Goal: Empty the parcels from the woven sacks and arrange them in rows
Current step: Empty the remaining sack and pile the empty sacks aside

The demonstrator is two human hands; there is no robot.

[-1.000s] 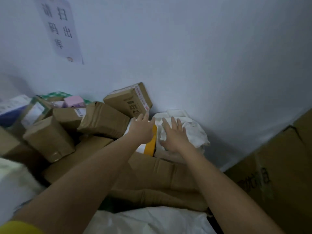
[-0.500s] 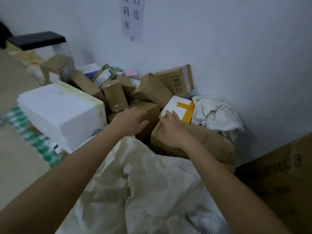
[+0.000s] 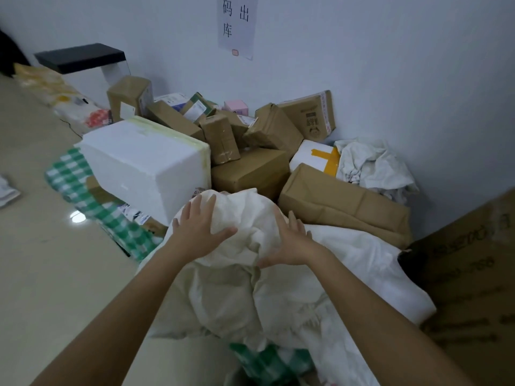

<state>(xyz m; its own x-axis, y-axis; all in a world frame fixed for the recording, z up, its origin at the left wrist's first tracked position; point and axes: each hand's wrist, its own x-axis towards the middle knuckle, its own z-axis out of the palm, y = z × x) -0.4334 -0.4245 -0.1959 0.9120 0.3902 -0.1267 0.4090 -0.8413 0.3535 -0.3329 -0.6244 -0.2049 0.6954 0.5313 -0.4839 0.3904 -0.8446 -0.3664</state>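
Against the wall, parcels lie heaped on the floor [image 3: 41,274], not yet in rows. From the left: a green-checked sack [image 3: 83,190] lies flat on the floor under a big white foam box [image 3: 145,162]; behind and right of it lie brown parcels [image 3: 223,137], among them a flat carton [image 3: 250,171] and a box [image 3: 312,115] leaning on the wall; then a white parcel [image 3: 312,154] with yellow tape, a long wrapped parcel [image 3: 342,201], and a crumpled white bag [image 3: 373,162] in the corner. A large carton [image 3: 468,274] stands at the far right.

Nearest the camera, a white woven sack [image 3: 250,274] is bunched up in front of the heap.

The left hand [image 3: 200,229] lies on the sack's raised fold with fingers [image 3: 195,207] spread and nearly straight, pressing rather than gripping. The right hand [image 3: 289,240] is against the same fold from the other side, fingers loosely extended, thumb under the cloth; it seems to cup the fold, but no firm pinch shows.

My reading: the step in hand is working on this sack, either gathering it to tip it out or clearing it aside. Whether anything is left inside cannot be told. The next move calls for a real grip on the cloth with both hands before lifting or pulling.
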